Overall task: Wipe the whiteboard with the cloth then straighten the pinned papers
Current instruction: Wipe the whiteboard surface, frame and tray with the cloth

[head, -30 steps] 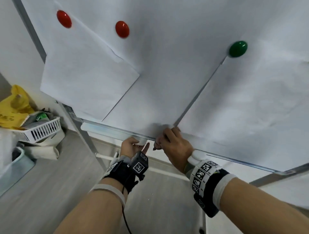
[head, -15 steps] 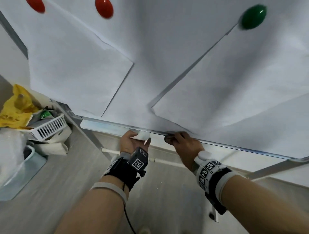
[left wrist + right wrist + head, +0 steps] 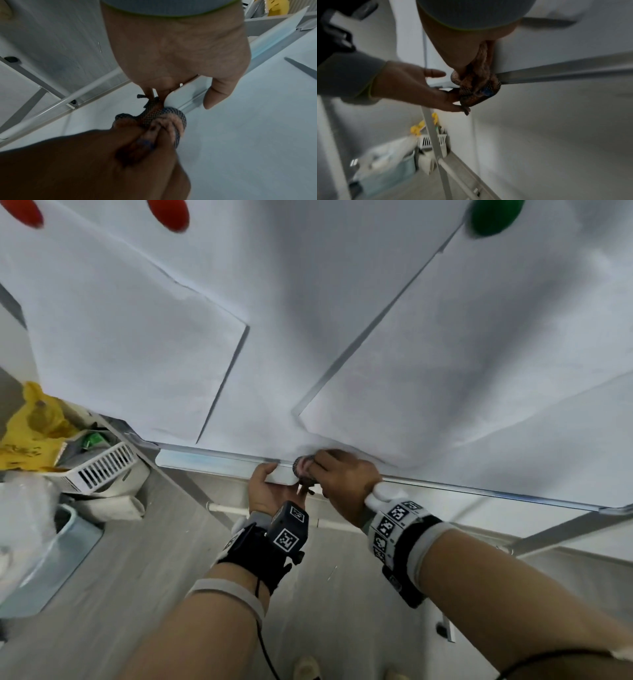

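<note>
My right hand grips the bunched cloth at the bottom rail of the whiteboard. My left hand lies open beside it, straight fingers under the tray, touching the cloth's tail. Above my right hand, the green-pinned paper has swung its corner clear, so I judge wiping can start.

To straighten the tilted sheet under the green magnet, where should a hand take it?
Probably its free lower-left corner, pinched from below. The sheet hangs tilted from the green magnet, and that corner casts a shadow, so it seems lifted.
</note>
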A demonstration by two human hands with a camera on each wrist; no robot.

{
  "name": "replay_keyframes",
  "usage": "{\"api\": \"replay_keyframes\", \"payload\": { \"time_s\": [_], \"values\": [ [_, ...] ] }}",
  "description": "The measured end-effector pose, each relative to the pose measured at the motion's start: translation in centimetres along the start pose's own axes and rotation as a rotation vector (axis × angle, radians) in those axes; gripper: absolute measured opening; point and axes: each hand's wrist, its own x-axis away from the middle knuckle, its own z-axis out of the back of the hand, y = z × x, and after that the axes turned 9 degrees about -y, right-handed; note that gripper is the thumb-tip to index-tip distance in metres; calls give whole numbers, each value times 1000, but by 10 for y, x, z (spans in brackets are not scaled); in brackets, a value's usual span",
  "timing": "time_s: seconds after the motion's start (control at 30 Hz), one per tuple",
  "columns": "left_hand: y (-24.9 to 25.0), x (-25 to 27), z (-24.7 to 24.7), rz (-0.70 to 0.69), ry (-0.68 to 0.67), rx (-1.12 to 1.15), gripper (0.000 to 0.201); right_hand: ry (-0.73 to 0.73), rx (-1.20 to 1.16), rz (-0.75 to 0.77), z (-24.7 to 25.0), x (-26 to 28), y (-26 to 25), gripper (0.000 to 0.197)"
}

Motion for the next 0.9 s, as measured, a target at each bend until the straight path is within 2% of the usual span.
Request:
{"api": "replay_keyframes", "payload": {
  "time_s": [0.1, 0.23, 0.27, 0.4, 0.43, 0.5, 0.63, 0.73, 0.8, 0.9],
  "values": [
    [4, -1, -1, -32, 23, -22, 27, -177, 196, 21, 3, -13, -9, 34],
    [5, -6, -2, -56, 54, -42, 40, -299, 115, 1, 7, 1, 4, 56],
    [5, -6, -3, -45, 59, -51, 41, -318, 111, -21, 9, 10, 11, 56],
    [3, -9, -1, 1, 113, -96, 20, -386, 152, -113, 9, 37, 36, 32],
    [2, -10, 0, 8, 120, -114, 17, -386, 144, -123, 9, 39, 39, 24],
    [1, -10, -1, 25, 119, -152, 19, -343, 128, -102, 4, 34, 34, 22],
    [-1, -4, 2, 43, 65, -126, 41, -287, 101, -69, -2, -5, -7, 47],
    [2, -1, 2, 24, 55, -64, 50, -266, 147, -92, 5, -17, -24, 32],
    [1, -3, 4, 2, 46, -78, 38, -230, 125, -97, 3, -2, -8, 30],
    [-2, -4, -3, -7, 4, -112, 43, -244, 153, -182, 3, 44, 33, 34]
  ]
}}
